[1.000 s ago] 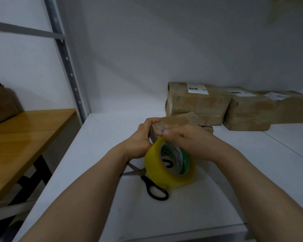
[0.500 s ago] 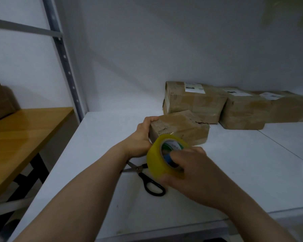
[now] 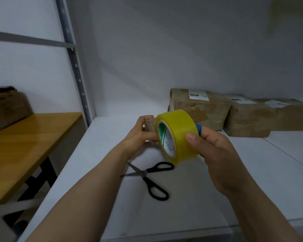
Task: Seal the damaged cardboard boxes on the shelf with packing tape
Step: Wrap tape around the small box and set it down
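Head view. Small box (image 3: pixel 150 125), on the white shelf (image 3: pixel 252 172), mostly hidden behind the tape roll (image 3: pixel 177 135); left hand (image 3: pixel 138 135) curls its fingers round the box's near end. Right hand (image 3: pixel 215 151) pinches the roll, thumb on outer face, fingers behind. Advised: pin box firmly, draw strip taut across the tear; scissors (image 3: pixel 150 177) lie near. Tape's free end, box damage: not discernible. Blue object at fingertips: unidentified.

Storeroom, metal rack upright (image 3: pixel 77 72), white shelf (image 3: pixel 98 154), labelled parcels (image 3: pixel 199 105)
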`<state>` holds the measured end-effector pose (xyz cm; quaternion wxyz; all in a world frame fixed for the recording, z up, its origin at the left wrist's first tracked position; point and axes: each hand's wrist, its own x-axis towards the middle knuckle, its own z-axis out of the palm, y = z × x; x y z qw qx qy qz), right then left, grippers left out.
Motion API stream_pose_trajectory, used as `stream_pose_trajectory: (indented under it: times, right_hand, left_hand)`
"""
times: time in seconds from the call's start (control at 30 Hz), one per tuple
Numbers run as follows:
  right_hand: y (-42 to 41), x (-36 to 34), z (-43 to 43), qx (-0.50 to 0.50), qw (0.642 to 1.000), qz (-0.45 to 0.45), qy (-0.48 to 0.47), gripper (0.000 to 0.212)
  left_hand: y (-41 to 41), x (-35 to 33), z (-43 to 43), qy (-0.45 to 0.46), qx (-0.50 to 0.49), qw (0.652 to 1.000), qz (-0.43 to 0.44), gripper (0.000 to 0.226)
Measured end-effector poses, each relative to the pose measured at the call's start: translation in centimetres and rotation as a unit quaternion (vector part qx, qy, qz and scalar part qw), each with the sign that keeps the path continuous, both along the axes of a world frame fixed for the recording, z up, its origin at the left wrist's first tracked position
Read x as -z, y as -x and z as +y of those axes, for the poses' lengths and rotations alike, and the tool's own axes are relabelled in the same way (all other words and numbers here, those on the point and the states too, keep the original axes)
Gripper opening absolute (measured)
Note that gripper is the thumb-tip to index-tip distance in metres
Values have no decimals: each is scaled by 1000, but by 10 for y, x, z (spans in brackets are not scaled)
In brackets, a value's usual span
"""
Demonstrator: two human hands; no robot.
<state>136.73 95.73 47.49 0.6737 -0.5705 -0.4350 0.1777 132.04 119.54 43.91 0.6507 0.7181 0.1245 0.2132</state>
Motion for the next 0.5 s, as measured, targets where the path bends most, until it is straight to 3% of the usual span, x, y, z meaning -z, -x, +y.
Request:
stream_pose_trajectory:
  times: [0.23,0.37,0.5]
  right_hand:
    - [7,-1,-1,34,999,13,2,29]
    - [8,7,-7,46,999,-2,27,68]
    - [10,6,-7,56,997,-3,44,82]
  left_hand:
    - [2,-4,-3,27,-8,1000,-3,86]
    - [5,-9,0,74,-18,997,2,78]
    - [8,-10,0,80,-18,996,24,88]
